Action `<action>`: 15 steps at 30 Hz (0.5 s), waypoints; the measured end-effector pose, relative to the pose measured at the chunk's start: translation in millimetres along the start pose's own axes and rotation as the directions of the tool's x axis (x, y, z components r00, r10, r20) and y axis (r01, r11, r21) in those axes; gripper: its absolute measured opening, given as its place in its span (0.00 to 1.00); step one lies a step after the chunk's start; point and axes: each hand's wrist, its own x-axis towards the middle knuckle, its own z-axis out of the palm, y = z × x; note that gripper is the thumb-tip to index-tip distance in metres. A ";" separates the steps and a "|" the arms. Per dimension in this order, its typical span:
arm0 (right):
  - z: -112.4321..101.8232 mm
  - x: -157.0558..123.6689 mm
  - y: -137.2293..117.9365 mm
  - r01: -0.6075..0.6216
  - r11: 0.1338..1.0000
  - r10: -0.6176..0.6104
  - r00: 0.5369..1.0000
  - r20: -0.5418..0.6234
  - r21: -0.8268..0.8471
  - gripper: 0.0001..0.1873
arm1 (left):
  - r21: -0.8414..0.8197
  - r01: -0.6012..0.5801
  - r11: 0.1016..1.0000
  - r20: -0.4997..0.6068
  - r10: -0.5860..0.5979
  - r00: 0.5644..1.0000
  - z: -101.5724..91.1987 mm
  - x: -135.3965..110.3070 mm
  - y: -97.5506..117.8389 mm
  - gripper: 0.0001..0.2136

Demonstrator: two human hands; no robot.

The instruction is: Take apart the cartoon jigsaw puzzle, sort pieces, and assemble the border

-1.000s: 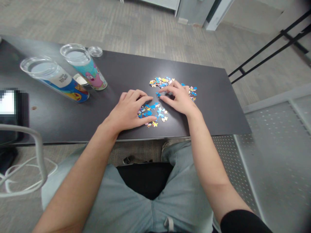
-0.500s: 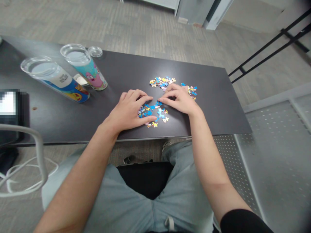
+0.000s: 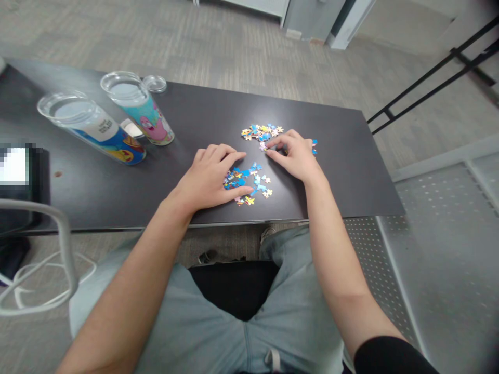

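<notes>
My left hand (image 3: 212,176) rests on the dark table with its fingers spread, the thumb and index finger curved around a near cluster of blue and mixed-colour jigsaw puzzle pieces (image 3: 241,182). Nothing is held in it. Farther to the right, my right hand (image 3: 294,156) has thumb and index fingertip drawn together at a small pink puzzle piece (image 3: 263,147). That piece lies at the near edge of the far pile of puzzle pieces (image 3: 267,130). Another group of puzzle pieces (image 3: 314,146) is mostly hidden behind my right hand.
Two clear-topped printed tubes, one blue and yellow (image 3: 113,143), one teal and pink (image 3: 150,119), stand on the left of the dark table (image 3: 343,171). A clear round lid (image 3: 155,84) lies behind them. A dark device (image 3: 23,187) and white cable (image 3: 64,249) are at far left.
My right hand has moved away from the near cluster, up and right to the far pile's edge, leaving the blue pieces there. My left hand has stayed nearly still.
</notes>
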 end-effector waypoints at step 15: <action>-4.0 -0.3 -9.3 0.063 0.998 -0.062 0.995 0.072 -0.008 0.12 | -0.014 0.001 1.000 -0.002 -0.001 1.000 -1.2 0.4 0.7 0.40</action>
